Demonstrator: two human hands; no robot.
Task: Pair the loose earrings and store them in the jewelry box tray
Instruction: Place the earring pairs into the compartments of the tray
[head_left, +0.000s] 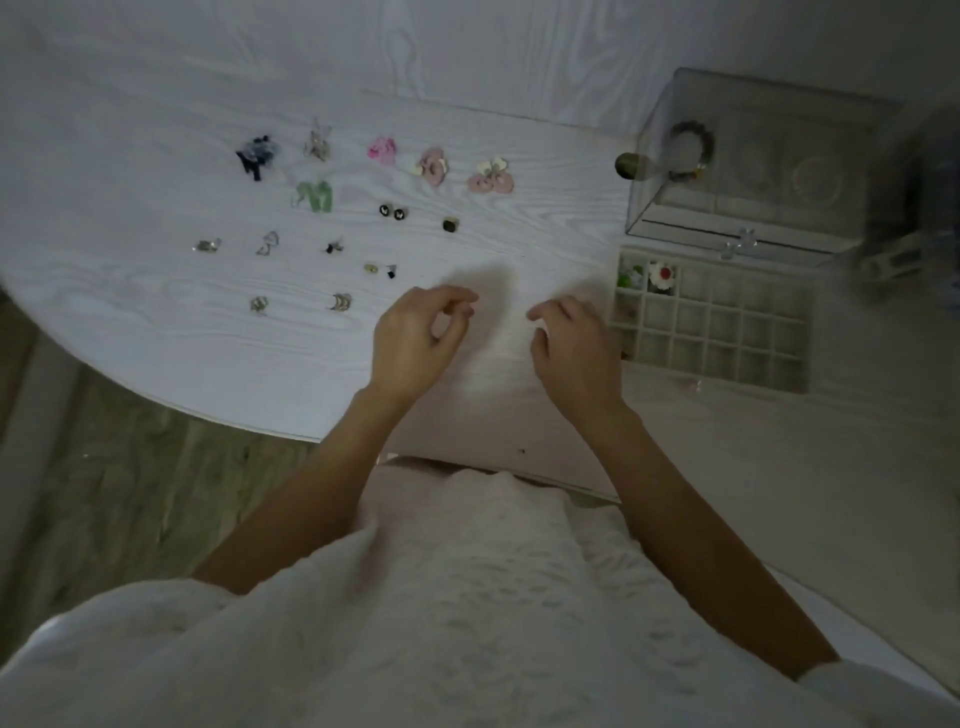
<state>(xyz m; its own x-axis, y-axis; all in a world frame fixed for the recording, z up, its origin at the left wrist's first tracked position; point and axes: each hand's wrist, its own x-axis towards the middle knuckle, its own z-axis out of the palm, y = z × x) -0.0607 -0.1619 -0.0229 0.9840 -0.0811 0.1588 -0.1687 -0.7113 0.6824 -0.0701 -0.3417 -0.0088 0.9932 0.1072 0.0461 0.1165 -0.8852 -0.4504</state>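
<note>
Earrings (317, 197) lie spread in loose pairs over the white worktop (130, 322), left of both hands. Left hand (415, 343) hovers with thumb and forefinger curled toward each other; whether anything sits in that grip I cannot tell. Right hand (576, 353) hangs loosely curled, holding nothing, just beside the jewelry box tray (727, 332). Two flower earrings (661, 275) occupy the tray's far-left compartments. A clear jewelry box (753, 171) stands behind it.
</note>
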